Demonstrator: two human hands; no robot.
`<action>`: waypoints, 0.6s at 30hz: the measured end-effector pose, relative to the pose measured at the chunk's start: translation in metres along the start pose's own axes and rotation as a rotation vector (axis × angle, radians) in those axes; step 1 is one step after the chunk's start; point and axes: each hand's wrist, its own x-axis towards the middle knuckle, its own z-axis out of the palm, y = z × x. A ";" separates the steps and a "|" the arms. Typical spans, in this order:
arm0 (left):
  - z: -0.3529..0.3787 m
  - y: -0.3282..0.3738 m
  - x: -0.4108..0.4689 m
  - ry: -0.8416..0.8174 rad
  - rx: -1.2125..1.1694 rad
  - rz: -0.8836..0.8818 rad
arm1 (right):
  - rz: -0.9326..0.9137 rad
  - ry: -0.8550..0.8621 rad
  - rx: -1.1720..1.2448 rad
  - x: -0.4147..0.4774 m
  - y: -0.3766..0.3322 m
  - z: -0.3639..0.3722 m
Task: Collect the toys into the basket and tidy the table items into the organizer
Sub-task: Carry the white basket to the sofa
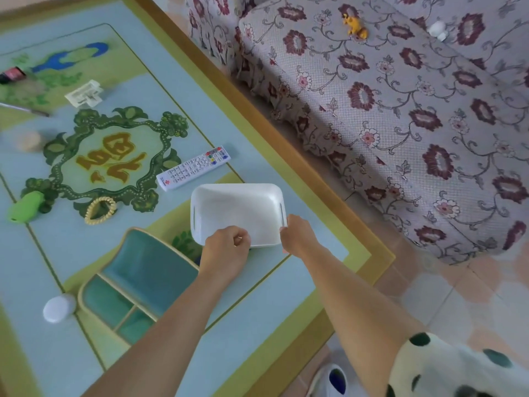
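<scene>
**Smooth plastic on a printed table, woven cloth beside it**

The white basket (237, 207) looks like smooth plastic with a soft sheen. Near left, the organizer (143, 270) has faintly glossy teal panels and a cream rim; what it is made of is unclear. The remote (193, 168) is white plastic. The spiral hair tie (100, 210) looks like a glossy plastic coil. The table cover (71, 253) is a smooth printed sheet, lightly reflective. On the right, the sofa cover (400, 124) is matt, grainy woven cloth. The floor tiles (458, 296) at near right shine.
</scene>
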 end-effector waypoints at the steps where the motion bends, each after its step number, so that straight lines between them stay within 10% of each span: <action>1: 0.002 0.000 -0.001 0.005 -0.003 -0.011 | 0.010 -0.003 0.038 0.002 0.001 0.001; 18: 0.101 0.162 -0.039 0.014 -0.247 -0.031 | 0.069 0.310 0.377 -0.036 0.103 -0.169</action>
